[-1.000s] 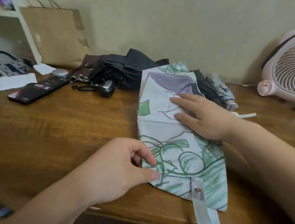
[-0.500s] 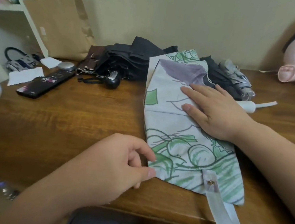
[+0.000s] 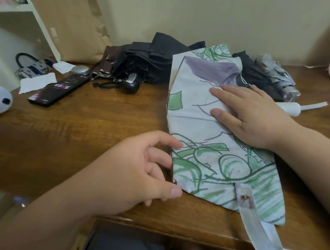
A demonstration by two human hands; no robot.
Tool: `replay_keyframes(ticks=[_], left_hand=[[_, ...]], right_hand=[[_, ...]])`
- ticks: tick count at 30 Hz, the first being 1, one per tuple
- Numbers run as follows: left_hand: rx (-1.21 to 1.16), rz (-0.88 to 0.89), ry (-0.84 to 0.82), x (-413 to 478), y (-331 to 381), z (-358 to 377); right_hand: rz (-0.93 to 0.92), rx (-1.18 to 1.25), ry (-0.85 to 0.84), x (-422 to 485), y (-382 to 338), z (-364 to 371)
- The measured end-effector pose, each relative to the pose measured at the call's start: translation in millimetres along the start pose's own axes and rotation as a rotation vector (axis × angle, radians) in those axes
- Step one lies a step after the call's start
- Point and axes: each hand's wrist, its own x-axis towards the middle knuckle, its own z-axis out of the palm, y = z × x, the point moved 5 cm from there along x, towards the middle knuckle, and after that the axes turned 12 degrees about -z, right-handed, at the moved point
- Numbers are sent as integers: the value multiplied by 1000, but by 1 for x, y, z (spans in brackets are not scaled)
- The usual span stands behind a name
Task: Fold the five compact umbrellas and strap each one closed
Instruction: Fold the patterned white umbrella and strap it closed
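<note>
Near edge: strap point(image 3: 260, 231) loose, hanging off the counter point(image 3: 81, 128) front, snap undone. Then left grip point(image 3: 136, 172): fingers curled at the left edge of the umbrella point(image 3: 209, 128), thumb at near corner, index on top; clamped on the fabric edge, I'd say. The umbrella lies on the counter right of centre, canopy pressed into a flat panel, white with green line print, purple patch at far end, not rolled. On mid-panel, right grip point(image 3: 255, 120): fingers straight, palm down, holding nothing. White handle point(image 3: 291, 108) pokes out right behind it. By the wall: dark pile point(image 3: 145, 64) plus grey one point(image 3: 278, 80), all look slack, no strap visibly shut. Read: this one mid-fold, roll and strap pending; rest untouched.
</note>
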Motion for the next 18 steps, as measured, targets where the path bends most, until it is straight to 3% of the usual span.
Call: replay_keyframes(ticks=[6, 9, 12, 18], left_hand=[[-102, 177, 225, 4, 0, 8], [-133, 228, 243, 1, -3, 4], [-32, 296, 221, -5, -3, -1], [338, 249, 115, -2, -11, -11]], right_hand=[[2, -17, 20, -1, -1, -1], [36, -95, 49, -4, -6, -1], [78, -129, 68, -7, -9, 2], [64, -101, 74, -10, -13, 5]])
